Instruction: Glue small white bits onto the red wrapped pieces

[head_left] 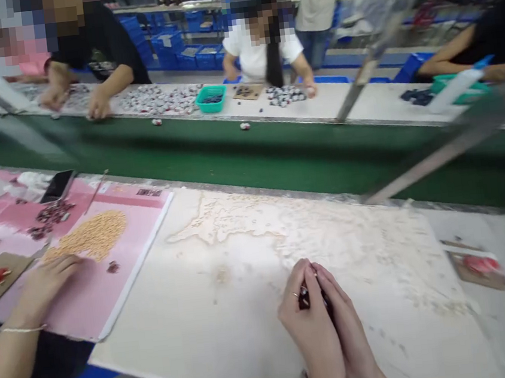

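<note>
My left hand (pixel 309 312) and my right hand (pixel 344 308) are pressed together above the pale worktable (pixel 193 315). Between their curled fingers shows something small, dark brown and shiny with light spots (pixel 304 299). The fingers hide most of it, so I cannot tell whether it is one piece or several. A ring is on a finger of my left hand, and its fingertips meet those of my right hand.
At left, a co-worker's hand (pixel 57 278) rests by tan pieces (pixel 97 234) on a pink sheet (pixel 136 225). A green conveyor belt (pixel 231 161) runs behind the table. A card with red paste (pixel 480 267) lies at right. A metal bar (pixel 434 164) slants across.
</note>
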Demonstrator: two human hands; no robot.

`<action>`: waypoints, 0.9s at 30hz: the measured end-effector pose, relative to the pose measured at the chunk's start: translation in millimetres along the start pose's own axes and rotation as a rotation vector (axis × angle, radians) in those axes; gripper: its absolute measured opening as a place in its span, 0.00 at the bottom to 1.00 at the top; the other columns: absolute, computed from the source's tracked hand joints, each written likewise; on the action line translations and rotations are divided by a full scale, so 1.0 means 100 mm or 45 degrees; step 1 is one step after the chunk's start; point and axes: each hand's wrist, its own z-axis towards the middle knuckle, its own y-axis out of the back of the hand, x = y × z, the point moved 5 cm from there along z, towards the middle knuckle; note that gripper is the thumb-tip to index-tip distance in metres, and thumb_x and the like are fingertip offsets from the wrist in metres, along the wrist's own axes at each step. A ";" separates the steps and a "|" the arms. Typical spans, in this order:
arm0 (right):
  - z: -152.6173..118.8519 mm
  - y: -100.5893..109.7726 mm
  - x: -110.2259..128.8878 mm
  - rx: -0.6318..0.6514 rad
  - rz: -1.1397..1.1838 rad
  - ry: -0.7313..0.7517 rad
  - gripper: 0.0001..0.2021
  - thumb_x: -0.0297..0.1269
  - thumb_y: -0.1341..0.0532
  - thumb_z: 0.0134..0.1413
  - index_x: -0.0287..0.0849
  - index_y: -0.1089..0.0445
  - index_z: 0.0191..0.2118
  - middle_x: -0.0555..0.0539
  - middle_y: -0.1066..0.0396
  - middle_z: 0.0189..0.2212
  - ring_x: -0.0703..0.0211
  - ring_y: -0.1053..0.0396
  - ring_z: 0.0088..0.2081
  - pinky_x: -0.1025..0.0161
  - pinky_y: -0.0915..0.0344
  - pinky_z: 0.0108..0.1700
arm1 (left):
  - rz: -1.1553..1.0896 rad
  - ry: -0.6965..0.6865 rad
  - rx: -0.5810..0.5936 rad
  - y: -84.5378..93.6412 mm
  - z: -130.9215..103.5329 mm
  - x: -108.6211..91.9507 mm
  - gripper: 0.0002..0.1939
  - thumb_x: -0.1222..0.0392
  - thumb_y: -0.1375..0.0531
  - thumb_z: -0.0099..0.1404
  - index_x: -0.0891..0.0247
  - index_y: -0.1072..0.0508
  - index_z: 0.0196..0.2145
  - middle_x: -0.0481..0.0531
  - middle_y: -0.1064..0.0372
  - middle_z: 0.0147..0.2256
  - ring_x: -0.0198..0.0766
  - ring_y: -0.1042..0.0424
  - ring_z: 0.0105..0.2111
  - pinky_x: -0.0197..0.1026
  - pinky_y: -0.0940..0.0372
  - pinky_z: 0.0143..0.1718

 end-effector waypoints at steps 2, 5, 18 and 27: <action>-0.13 0.65 0.22 -0.156 0.035 0.009 0.25 0.54 0.21 0.32 0.49 0.16 0.40 0.48 0.19 0.48 0.44 0.27 0.57 0.60 0.25 0.54 | 0.042 -0.025 0.076 -0.34 -0.54 0.14 0.14 0.46 0.38 0.67 0.53 0.17 0.43 0.49 0.21 0.46 0.38 0.21 0.49 0.37 0.26 0.53; -0.41 1.77 0.50 -0.312 0.088 0.071 0.27 0.57 0.21 0.30 0.46 0.16 0.38 0.46 0.18 0.46 0.41 0.26 0.55 0.57 0.24 0.52 | 0.093 -0.067 0.152 -0.83 -1.51 0.41 0.13 0.47 0.39 0.66 0.54 0.17 0.40 0.49 0.21 0.45 0.38 0.21 0.48 0.38 0.27 0.54; -1.28 6.05 1.72 -0.669 0.403 0.418 0.24 0.58 0.24 0.40 0.45 0.16 0.38 0.42 0.17 0.39 0.40 0.22 0.48 0.53 0.23 0.49 | 0.260 -0.177 0.631 -2.93 -5.22 1.76 0.10 0.51 0.35 0.63 0.55 0.16 0.37 0.51 0.20 0.41 0.39 0.20 0.44 0.38 0.25 0.52; -0.14 6.33 3.54 -0.318 0.371 0.799 0.17 0.48 0.34 0.63 0.42 0.22 0.50 0.44 0.21 0.47 0.49 0.23 0.47 0.52 0.26 0.51 | 0.235 -0.634 0.713 -4.93 -5.17 1.20 0.16 0.50 0.38 0.69 0.66 0.20 0.43 0.56 0.21 0.42 0.37 0.21 0.42 0.44 0.24 0.48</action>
